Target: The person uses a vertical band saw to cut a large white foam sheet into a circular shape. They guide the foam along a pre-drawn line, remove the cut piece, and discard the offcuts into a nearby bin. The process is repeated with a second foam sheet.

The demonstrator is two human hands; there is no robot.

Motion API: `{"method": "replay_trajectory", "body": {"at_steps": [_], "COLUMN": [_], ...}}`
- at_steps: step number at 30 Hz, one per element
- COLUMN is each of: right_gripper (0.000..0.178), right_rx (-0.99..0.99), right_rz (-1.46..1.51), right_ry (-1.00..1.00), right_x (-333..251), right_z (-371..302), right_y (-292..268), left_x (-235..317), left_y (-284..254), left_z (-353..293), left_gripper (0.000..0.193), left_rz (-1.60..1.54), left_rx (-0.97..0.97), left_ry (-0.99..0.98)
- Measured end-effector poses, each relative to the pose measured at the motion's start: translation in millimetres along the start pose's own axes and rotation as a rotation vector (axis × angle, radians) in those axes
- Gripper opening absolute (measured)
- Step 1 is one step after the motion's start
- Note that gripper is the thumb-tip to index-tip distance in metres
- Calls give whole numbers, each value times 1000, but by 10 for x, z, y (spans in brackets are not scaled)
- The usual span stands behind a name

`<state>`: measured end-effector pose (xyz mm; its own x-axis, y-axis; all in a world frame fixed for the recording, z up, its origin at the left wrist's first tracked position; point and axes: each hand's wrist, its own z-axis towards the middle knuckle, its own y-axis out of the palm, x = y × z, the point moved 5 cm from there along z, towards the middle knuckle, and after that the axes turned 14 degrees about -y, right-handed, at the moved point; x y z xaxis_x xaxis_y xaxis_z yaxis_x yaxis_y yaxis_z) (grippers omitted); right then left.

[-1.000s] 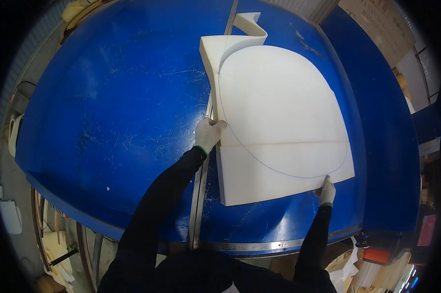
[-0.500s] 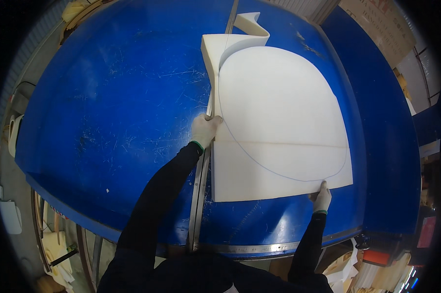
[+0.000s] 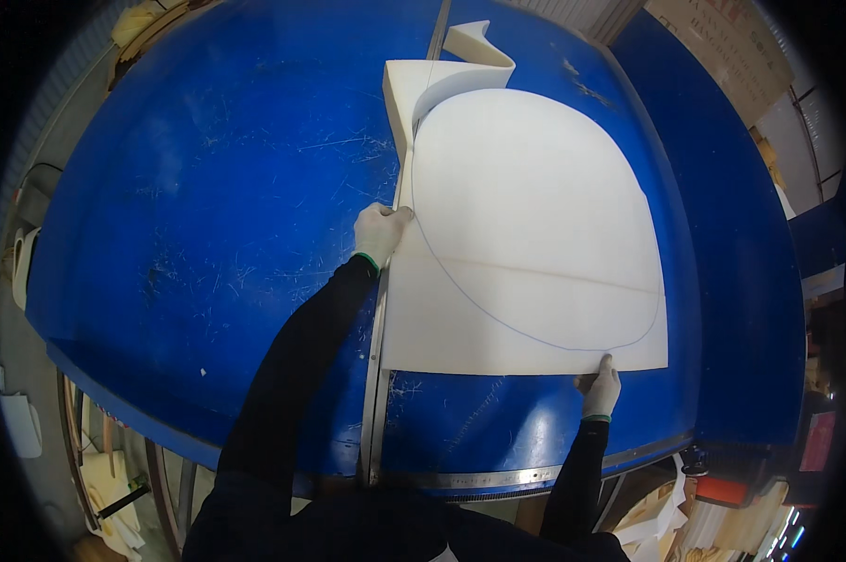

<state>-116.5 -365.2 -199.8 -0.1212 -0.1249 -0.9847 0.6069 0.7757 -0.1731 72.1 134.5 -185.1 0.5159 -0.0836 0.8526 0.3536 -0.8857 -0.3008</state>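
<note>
A thick white foam sheet lies flat on the blue table, with a curved blue line drawn on it. Its far part has a rounded, cut edge along the line. From there a curling white offcut strip stands away at the far left of the sheet. My left hand, in a pale glove, grips the sheet's left edge, thumb on top. At the near right edge, my right hand, gloved too, pinches the foam with the thumb above and fingers partly hidden beneath.
A metal rail runs lengthwise across the table, partly under the sheet. A thin dark upright line, perhaps a blade or wire, meets the offcut. Another metal strip edges the near side. Foam scraps lie below at right; cardboard stands far right.
The foam sheet has shifted left and turned slightly clockwise, its near left corner now over the rail. Both hands have moved left with it, still gripping.
</note>
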Motion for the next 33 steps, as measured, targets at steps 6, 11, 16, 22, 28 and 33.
{"method": "replay_trajectory", "body": {"at_steps": [6, 11, 16, 22, 28, 33], "right_gripper": [43, 45, 46, 42, 80, 69], "right_rx": [10, 9, 36, 14, 178, 30], "right_rz": [-6, 17, 56, -659, -1126, -1062], "right_ry": [13, 4, 20, -372, -309, -278], "right_x": [45, 23, -47, -128, -202, 182], "right_z": [-120, -240, -393, 109, 1286, 1666], "right_y": [14, 90, 153, -821, -1485, -1521], "left_x": [116, 147, 262, 540, -654, -1085], "left_y": [-8, 21, -31, -371, -68, 143], "left_z": [52, 236, 238, -952, -2302, -2077], "left_gripper": [38, 37, 43, 34, 64, 69], "left_rz": [25, 56, 104, 260, 614, -385], "left_rx": [7, 23, -43, 127, -1040, -714], "left_ry": [25, 66, 46, 693, -323, -679]}}
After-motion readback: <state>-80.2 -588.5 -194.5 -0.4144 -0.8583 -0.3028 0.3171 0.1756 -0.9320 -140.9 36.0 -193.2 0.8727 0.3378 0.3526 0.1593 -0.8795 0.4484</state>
